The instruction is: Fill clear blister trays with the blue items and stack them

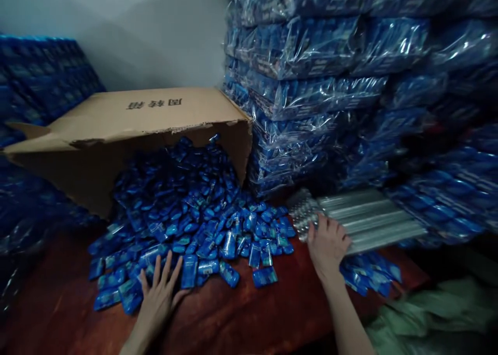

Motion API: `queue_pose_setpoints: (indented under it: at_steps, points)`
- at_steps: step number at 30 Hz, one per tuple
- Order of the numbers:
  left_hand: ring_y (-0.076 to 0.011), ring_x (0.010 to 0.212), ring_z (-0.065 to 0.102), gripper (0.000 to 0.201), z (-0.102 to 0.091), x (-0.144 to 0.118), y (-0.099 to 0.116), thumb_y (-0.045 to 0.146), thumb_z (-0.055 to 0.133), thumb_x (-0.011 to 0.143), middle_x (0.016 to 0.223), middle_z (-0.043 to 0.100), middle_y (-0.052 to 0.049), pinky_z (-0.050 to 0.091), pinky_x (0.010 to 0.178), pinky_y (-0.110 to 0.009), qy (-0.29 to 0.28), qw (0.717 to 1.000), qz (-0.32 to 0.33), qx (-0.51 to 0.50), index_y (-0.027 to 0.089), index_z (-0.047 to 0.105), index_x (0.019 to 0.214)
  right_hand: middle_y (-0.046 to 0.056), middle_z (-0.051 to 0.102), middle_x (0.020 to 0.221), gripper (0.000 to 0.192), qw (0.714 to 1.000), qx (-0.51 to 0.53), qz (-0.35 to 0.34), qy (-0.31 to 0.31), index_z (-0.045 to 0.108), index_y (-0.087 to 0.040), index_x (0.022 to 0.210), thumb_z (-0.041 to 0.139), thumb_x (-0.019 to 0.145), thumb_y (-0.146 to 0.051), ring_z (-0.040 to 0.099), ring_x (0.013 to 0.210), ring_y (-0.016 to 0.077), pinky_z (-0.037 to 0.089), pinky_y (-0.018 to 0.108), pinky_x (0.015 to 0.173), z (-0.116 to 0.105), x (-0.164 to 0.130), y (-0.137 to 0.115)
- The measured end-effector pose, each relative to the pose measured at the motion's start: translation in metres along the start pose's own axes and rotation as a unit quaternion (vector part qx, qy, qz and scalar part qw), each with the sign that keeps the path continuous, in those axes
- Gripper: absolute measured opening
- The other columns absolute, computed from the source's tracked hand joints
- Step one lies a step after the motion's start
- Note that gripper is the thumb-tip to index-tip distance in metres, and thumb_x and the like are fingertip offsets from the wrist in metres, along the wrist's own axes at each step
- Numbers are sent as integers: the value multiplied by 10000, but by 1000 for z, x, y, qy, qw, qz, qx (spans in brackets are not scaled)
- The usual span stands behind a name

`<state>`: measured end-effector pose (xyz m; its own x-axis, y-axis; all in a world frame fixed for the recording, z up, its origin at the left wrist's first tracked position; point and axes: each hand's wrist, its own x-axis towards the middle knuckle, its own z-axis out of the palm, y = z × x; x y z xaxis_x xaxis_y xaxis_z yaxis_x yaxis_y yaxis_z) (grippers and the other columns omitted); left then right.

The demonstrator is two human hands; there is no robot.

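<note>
My left hand (pixel 160 287) is open, its fingers spread at the front edge of a heap of small blue wrapped packets (pixel 190 215). Its fingertips reach the nearest packets, and nothing shows in its grasp. Over to the right, my right hand (pixel 329 243) lies with fingers apart at the near left end of ridged clear plastic trays (pixel 369 217). I cannot see whether its fingertips press on the plastic. Beneath and in front of the trays are more blue packets (pixel 371 273), close to my right wrist. One packet (pixel 265 276) lies separately between my hands.
A cardboard box (pixel 148 111) lies on its side, the heap spilling from its mouth onto the dark red table (pixel 233 324). Film-wrapped stacks of blue packs (pixel 311 85) rise behind on the right. More blue stacks (pixel 42 75) stand left. Green fabric (pixel 436 313) is at lower right.
</note>
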<state>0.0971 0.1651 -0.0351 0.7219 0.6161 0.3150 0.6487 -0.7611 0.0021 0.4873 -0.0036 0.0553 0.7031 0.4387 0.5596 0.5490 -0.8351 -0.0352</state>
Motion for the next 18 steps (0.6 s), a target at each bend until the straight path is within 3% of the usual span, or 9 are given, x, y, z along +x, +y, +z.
queue_pose_setpoints:
  at_steps: [4, 7, 10, 14, 16, 18]
  points:
    - [-327, 1401, 138, 616, -9, 18, -29, 390, 471, 871, 1499, 250, -133, 39, 1080, -608, -28, 999, 37, -22, 261, 254, 1433, 193, 546, 1091, 369, 1000, -19, -2, -12, 545, -121, 1192, 418, 865, -236, 480, 961, 316, 344, 423, 738, -1, 0, 2]
    - [-318, 1403, 137, 684, -25, 11, -30, 396, 483, 866, 1516, 212, -117, 69, 1098, -579, -13, 996, 50, -68, 265, 164, 1457, 208, 520, 1087, 406, 999, -9, 39, -7, 509, -92, 1218, 413, 860, -258, 467, 957, 322, 350, 403, 711, -5, -2, 5]
    - [-302, 1400, 169, 673, -39, -1, -14, 311, 493, 870, 1515, 231, -97, 103, 1112, -561, 15, 992, 45, -117, 276, 165, 1457, 206, 528, 1001, 371, 999, -10, 41, -27, 558, -72, 1126, 398, 862, -278, 468, 936, 328, 364, 405, 704, -4, -1, 6]
    - [-277, 1370, 266, 652, -45, -10, 23, 157, 498, 859, 1475, 322, -88, 220, 1104, -523, 85, 976, 26, -198, 285, 229, 1439, 186, 534, 954, 381, 998, 55, -17, -21, 585, -68, 1088, 361, 883, -299, 493, 902, 293, 405, 387, 721, -1, 0, -4]
    - [-259, 1347, 316, 633, -43, -11, 41, 90, 485, 852, 1441, 377, -87, 295, 1083, -478, 109, 963, 21, -246, 289, 286, 1419, 165, 540, 931, 372, 995, 97, -29, 13, 610, -97, 1062, 343, 888, -287, 511, 871, 273, 419, 370, 701, -8, -1, -8]
    - [-236, 1303, 388, 578, -43, -9, 55, 71, 470, 858, 1393, 443, -87, 357, 1052, -424, 96, 944, 22, -316, 291, 366, 1383, 147, 548, 870, 349, 988, 134, -11, 73, 638, -119, 1010, 368, 879, -296, 522, 840, 267, 424, 372, 688, -25, -1, -9]
